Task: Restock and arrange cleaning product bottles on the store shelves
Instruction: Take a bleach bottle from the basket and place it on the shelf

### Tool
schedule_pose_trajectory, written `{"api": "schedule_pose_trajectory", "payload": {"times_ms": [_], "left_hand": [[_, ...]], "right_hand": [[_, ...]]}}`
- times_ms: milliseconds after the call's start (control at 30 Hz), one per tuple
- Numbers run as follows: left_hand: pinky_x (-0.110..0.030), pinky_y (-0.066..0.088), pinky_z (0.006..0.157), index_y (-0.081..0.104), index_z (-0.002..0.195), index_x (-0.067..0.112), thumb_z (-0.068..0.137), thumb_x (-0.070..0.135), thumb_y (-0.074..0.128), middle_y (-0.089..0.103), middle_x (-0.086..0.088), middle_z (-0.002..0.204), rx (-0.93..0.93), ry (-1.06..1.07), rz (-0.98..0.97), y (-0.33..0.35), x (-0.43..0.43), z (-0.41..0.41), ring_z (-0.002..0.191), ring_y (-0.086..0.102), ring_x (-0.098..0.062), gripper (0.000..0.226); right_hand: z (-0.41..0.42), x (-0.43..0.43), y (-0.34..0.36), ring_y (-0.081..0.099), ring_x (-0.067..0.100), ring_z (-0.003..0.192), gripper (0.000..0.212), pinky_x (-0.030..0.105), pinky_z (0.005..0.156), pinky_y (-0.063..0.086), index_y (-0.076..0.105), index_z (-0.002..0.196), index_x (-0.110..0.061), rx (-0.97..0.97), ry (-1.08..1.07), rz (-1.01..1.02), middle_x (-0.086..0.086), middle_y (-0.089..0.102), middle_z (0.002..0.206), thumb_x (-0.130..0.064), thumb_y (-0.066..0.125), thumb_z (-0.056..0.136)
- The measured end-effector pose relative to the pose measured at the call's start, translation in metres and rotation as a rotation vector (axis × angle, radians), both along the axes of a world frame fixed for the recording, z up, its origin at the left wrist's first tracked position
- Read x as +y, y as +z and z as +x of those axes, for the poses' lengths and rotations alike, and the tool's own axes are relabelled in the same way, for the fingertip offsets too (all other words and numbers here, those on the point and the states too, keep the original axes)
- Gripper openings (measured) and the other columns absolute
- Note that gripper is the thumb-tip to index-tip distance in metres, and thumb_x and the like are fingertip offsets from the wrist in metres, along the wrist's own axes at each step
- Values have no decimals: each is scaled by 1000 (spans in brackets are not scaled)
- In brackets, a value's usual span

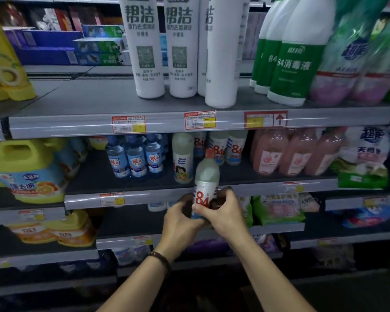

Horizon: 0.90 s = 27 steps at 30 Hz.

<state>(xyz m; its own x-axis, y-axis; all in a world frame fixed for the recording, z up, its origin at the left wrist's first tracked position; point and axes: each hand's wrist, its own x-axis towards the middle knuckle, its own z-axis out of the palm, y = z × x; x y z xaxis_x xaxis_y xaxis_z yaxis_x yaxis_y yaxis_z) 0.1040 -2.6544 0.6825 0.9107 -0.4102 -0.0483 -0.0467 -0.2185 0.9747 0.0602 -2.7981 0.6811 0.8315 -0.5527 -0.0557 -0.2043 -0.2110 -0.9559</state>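
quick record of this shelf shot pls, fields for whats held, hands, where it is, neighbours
held item: 84 bottle, white, orange-red cap, upright
grip: left hand and right hand both curl round its lower part
position: in front of the middle shelf edge, not set down
same product: matching 84 bottles standing on that shelf
neighbours: blue-capped bottles to the left, pink bottles to the right

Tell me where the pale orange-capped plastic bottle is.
Head view, centre: the left hand and right hand grip the pale orange-capped plastic bottle upright, before the grey middle shelf edge.
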Motion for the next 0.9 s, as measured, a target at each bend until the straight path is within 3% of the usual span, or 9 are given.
{"api": "schedule_pose_trajectory", "payload": {"times_ms": [100, 200, 333, 433, 567, 767, 900], "left_hand": [[-21, 63, 81, 74, 123, 28, 83, 14, 92, 83, 10, 111, 34, -52, -96, 9, -8, 4, 105, 78, -7, 47], [-23, 63, 86, 69, 129, 18, 85, 9, 91, 82, 5, 117, 32, -72, -137, 15, -14, 9, 109, 78, -11, 51], [-28, 62, 97, 64, 132, 15, 87, 5, 88, 80, 0, 123, -16, -96, -119, 13, -21, 19, 118, 75, -18, 51], [-26, 57, 103, 60, 144, 33, 93, 18, 85, 72, 12, 137, -182, -71, -29, 11, -30, 26, 127, 68, -8, 59], [-44, 60, 105, 52, 149, 38, 87, 31, 84, 64, 11, 142, -267, 53, 31, 4, -41, 27, 128, 66, -10, 71], [-46, 53, 115, 47, 155, 40, 84, 32, 77, 58, 12, 151, -263, 48, 52, 4, -48, 36, 141, 57, -11, 78], [-49, 56, 110, 45, 156, 42, 88, 21, 73, 63, 10, 147, -226, -14, 27, 9, -50, 39, 135, 62, -12, 76]], "right_hand": [[1, -29, 5, 79, 12, 99, 61, 46, 90, 66, 66, 121, -27, -46, 118, 60, -3, 82, 106, -38, 97, 70], [6, -54, 15, 77, 17, 111, 73, 55, 97, 63, 64, 137, -30, -80, 238, 90, -2, 80, 116, -44, 92, 71], [15, -69, 21, 75, 15, 116, 65, 45, 102, 61, 62, 138, -26, -169, 307, -42, -1, 78, 122, -21, 93, 80], [20, -70, 20, 74, 6, 113, 72, 27, 94, 61, 58, 135, -31, -258, 248, -61, -9, 76, 123, -3, 94, 79], [34, -67, 18, 72, 8, 118, 66, 31, 97, 62, 58, 132, -36, -323, 169, -100, -11, 75, 124, -8, 92, 82], [58, -64, 18, 68, 6, 125, 67, 40, 103, 60, 56, 126, -55, -354, 117, -178, -16, 72, 128, -12, 89, 86], [69, -63, 17, 66, -5, 115, 61, 34, 97, 60, 55, 127, -46, -313, 63, -211, -23, 70, 121, -17, 89, 85]]}}
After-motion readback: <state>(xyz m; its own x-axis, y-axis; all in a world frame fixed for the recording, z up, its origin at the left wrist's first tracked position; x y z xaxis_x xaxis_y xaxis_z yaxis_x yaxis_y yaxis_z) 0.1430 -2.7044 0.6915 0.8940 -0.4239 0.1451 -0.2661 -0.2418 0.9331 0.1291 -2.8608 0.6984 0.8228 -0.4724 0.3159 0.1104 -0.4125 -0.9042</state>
